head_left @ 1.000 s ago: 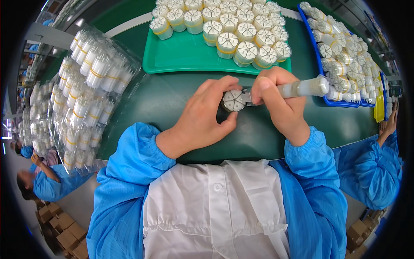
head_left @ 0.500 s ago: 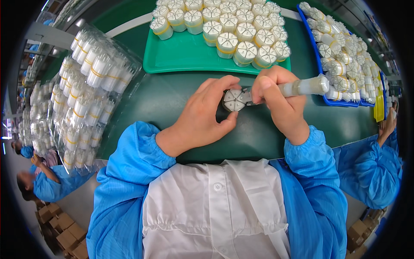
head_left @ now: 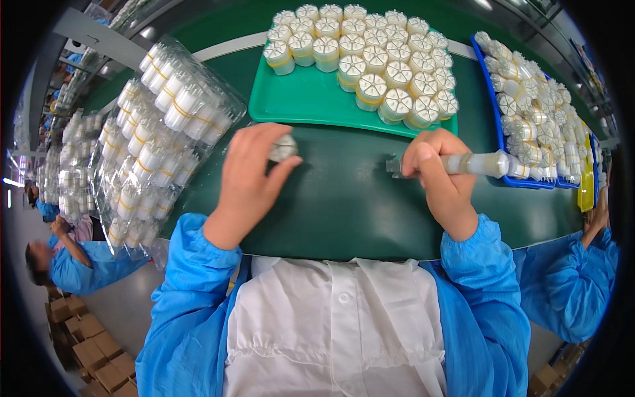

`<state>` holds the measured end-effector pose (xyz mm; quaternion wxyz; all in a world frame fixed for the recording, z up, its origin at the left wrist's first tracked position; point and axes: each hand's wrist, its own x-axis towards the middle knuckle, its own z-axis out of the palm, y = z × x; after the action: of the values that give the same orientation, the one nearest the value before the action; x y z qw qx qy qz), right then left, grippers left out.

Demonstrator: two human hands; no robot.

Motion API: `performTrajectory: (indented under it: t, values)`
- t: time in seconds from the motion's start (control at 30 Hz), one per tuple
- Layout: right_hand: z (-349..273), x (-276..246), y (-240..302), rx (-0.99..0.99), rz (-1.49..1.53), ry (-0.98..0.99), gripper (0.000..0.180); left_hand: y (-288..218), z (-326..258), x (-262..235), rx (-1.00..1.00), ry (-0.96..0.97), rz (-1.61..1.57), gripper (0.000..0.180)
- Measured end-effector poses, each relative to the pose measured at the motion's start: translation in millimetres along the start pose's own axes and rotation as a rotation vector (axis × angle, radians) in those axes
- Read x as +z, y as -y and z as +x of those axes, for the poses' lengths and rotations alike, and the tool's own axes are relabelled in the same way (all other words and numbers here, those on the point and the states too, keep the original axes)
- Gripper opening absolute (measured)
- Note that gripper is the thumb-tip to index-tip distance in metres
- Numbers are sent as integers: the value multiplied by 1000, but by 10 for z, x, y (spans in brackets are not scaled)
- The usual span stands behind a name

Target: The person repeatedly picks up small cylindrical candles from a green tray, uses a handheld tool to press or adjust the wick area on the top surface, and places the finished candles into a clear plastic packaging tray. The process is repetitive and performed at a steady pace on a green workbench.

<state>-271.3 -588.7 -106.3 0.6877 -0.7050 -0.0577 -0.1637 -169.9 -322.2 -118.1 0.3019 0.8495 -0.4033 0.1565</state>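
My left hand (head_left: 246,178) is raised at the left over the bench, fingers curved around a short round piece (head_left: 284,148) with a pale segmented top. The fingers hide most of its side. My right hand (head_left: 440,175) is closed around a hand tool with a whitish, tape-wrapped handle (head_left: 486,164). The tool's flat metal tip (head_left: 395,167) points left, apart from the round piece. Beyond the hands lies a green tray (head_left: 317,114) with rows of upright white bundles (head_left: 372,89), each with a wedge-patterned top and a yellow band.
Clear plastic bags of banded white bundles (head_left: 149,155) are piled at the left. At the right stands a blue bin (head_left: 497,126) heaped with similar bundles, beside a yellow tray (head_left: 586,178). Co-workers in blue sleeves (head_left: 562,284) sit on both sides. Cardboard boxes (head_left: 99,347) are at lower left.
My left hand has moved left with the round piece, away from the tool tip. My right hand keeps hold of the tool, slightly lower in view. The whole view has shifted a little.
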Motion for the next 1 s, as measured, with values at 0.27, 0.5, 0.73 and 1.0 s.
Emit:
performTrajectory:
  t: [0.27, 0.5, 0.73, 1.0]
  values:
    - [-7, 42, -13, 66, 9, -19, 24, -64, 155, -86, 34, -70, 205, 42]
    - [0, 17, -118, 39, -67, -32, 24, -338, 876, 623, 245, -27, 202, 47]
    - [9, 7, -143, 35, -95, -26, 25, -291, 975, 694, 240, 7, 127, 46]
    - [41, -60, -26, 20, 53, -117, 24, -561, 547, 195, 39, 215, -290, 45]
